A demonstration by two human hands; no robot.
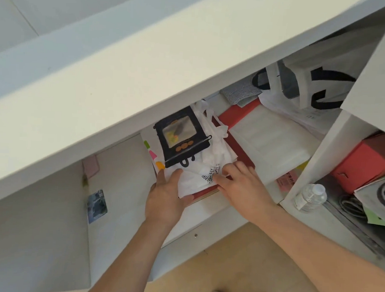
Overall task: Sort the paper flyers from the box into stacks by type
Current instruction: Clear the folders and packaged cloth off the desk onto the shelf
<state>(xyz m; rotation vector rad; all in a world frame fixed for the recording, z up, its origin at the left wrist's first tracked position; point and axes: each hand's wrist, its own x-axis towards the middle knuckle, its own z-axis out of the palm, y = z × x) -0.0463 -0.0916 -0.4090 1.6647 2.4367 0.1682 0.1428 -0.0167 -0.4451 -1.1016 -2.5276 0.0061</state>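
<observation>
A flat red box [242,152] lies on a shelf under a white counter. On top of it sit a crumpled white plastic bag with QR codes [199,179] and a black pouch with a clear window [181,136]. My left hand [165,195] grips the box's near left corner, thumb on the white bag. My right hand [240,183] rests on the bag and the box's near edge, fingers curled on it. A white sheet with coloured tabs [152,154] sticks out at the left under the pouch. No flyers show inside the box.
A large white flat package [273,138] lies right of the box. Behind are a grey cloth [240,92] and a white bag with black handles [317,89]. The right compartment holds a water bottle [309,196], an orange box [367,162] and cables. A photo card [97,205] lies left.
</observation>
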